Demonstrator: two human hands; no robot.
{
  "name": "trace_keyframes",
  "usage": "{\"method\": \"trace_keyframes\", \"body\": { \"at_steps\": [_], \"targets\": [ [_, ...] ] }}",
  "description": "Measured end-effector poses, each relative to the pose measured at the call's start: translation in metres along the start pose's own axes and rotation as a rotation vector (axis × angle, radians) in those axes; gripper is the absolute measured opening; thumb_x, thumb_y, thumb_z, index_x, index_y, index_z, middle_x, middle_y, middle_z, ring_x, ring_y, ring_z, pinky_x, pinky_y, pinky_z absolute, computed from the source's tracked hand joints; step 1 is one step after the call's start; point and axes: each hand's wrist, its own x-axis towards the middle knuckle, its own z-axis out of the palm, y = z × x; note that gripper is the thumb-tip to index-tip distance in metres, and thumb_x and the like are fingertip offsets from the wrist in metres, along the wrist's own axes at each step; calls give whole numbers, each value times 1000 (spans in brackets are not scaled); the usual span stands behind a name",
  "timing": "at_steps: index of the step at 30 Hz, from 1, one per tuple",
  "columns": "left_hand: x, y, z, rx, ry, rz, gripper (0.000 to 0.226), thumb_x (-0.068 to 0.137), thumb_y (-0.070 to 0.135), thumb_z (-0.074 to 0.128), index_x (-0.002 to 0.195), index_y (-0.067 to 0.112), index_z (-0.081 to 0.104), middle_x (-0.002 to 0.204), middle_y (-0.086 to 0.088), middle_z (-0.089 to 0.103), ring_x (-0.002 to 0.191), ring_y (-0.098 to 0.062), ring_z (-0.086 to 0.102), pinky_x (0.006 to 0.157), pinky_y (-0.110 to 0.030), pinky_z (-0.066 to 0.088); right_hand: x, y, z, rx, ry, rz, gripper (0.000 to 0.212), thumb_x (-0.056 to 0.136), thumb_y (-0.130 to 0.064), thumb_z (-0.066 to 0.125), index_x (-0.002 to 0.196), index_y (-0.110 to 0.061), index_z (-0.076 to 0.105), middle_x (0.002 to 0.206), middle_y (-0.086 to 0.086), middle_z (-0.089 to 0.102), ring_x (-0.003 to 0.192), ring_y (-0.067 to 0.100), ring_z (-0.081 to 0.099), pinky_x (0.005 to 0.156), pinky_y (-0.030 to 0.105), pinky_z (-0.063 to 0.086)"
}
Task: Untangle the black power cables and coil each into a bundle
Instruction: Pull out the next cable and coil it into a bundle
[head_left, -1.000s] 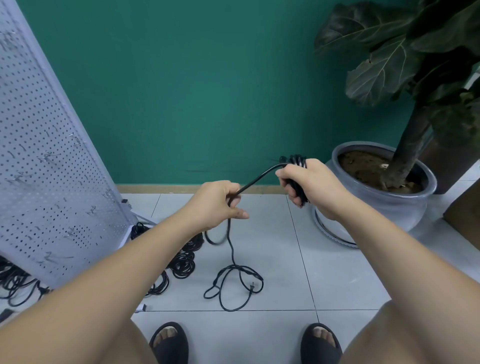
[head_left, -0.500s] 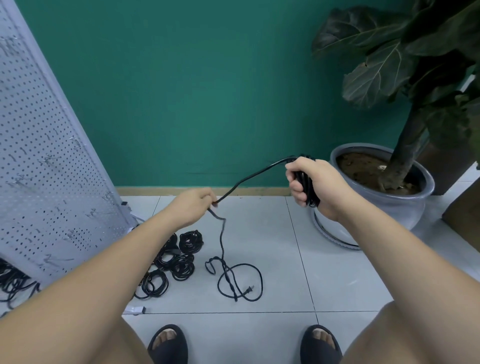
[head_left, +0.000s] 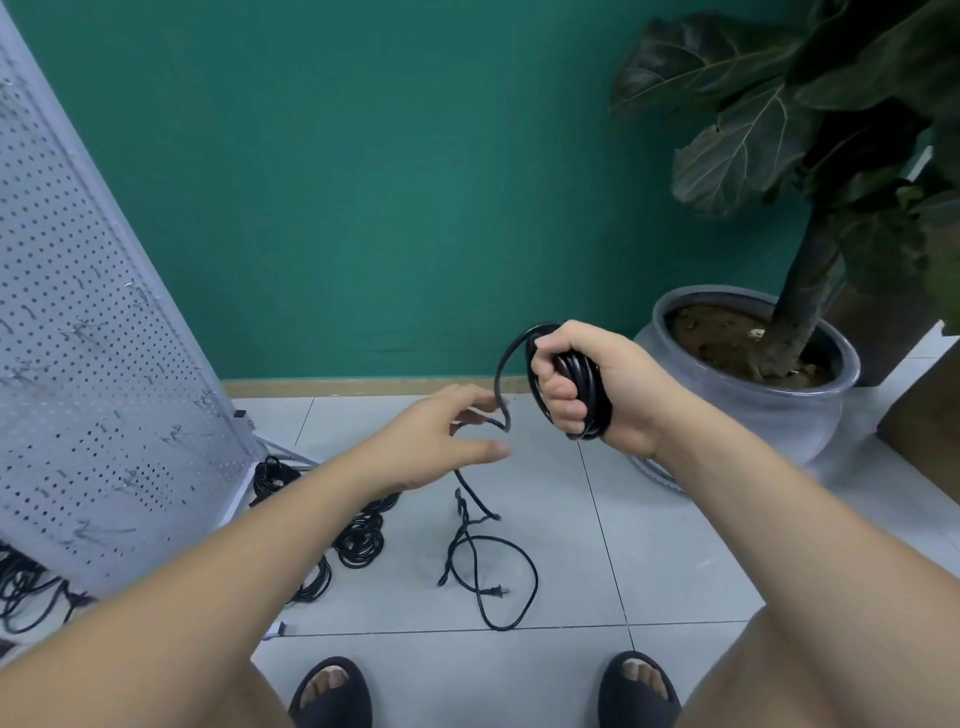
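Note:
My right hand (head_left: 587, 384) grips a bundle of coiled black cable (head_left: 584, 392) wound around its fingers. From the bundle one strand arcs left and down past my left hand (head_left: 441, 441). The left hand's fingers are spread and relaxed, with the strand running between thumb and fingers; no pinch shows. The cable's loose tail (head_left: 488, 566) lies looped on the floor tiles, ending in a plug (head_left: 496, 591). Several coiled black bundles (head_left: 358, 540) lie on the floor under my left forearm.
A white pegboard panel (head_left: 88, 374) leans at the left, with tangled black cables (head_left: 26, 587) behind its foot. A large potted plant (head_left: 748, 374) stands at the right against the green wall. My two sandalled feet (head_left: 330, 691) are at the bottom edge.
My left hand moved right toward the right hand and its fingers opened off the strand. The stretched cable went slack into an arc. The right hand turned, showing the wound coil.

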Motion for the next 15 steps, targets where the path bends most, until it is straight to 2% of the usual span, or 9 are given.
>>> {"method": "trace_keyframes", "body": {
  "at_steps": [3, 5, 7, 9, 11, 13, 15],
  "targets": [
    [2, 16, 18, -283, 113, 17, 17, 106, 38, 63, 116, 26, 70, 112, 6, 75, 103, -12, 71, 96, -33, 56, -1, -1, 9, 22, -68, 23, 29, 101, -29, 51, 77, -13, 50, 64, 3, 35, 48, 18, 30, 45, 27, 32],
    [4, 23, 19, -456, 203, -11, 21, 112, 30, 53, 103, 16, 67, 102, -5, 76, 95, -18, 71, 88, -34, 59, -2, -3, 12, 26, -89, 29, 30, 101, -30, 50, 77, -13, 51, 64, 2, 35, 48, 17, 30, 45, 28, 31],
    [7, 29, 13, -544, 296, -23, 19, 112, 24, 53, 101, 12, 62, 101, -15, 77, 91, -19, 74, 82, -29, 60, -4, -4, 12, 32, -99, 35, 31, 101, -31, 51, 76, -13, 51, 64, 2, 35, 48, 17, 31, 45, 28, 31],
    [9, 30, 3, -597, 363, 4, 20, 111, 20, 55, 101, 5, 63, 95, -20, 75, 86, -20, 74, 78, -30, 62, -6, -5, 12, 26, -116, 34, 32, 102, -31, 50, 76, -13, 51, 64, 3, 34, 48, 18, 31, 46, 28, 31],
    [11, 29, -7, -568, 375, 17, 23, 111, 21, 55, 101, 6, 69, 86, -18, 72, 79, -23, 71, 76, -33, 61, -8, -5, 14, 7, -142, 39, 33, 102, -32, 50, 76, -13, 52, 65, 3, 34, 48, 18, 30, 46, 29, 29],
    [13, 27, -11, -449, 356, 12, 29, 112, 27, 52, 91, 22, 72, 71, -14, 63, 65, -22, 62, 68, -36, 56, -10, -3, 19, -16, -180, 41, 37, 104, -35, 50, 74, -13, 53, 65, 4, 34, 48, 18, 30, 47, 30, 28],
    [17, 23, -6, -366, 333, -22, 35, 111, 33, 52, 79, 23, 59, 67, -15, 47, 59, -20, 46, 60, -40, 46, -12, -1, 27, -29, -209, 17, 41, 106, -35, 49, 72, -13, 54, 65, 6, 34, 47, 18, 31, 47, 30, 29]
  ]
}}
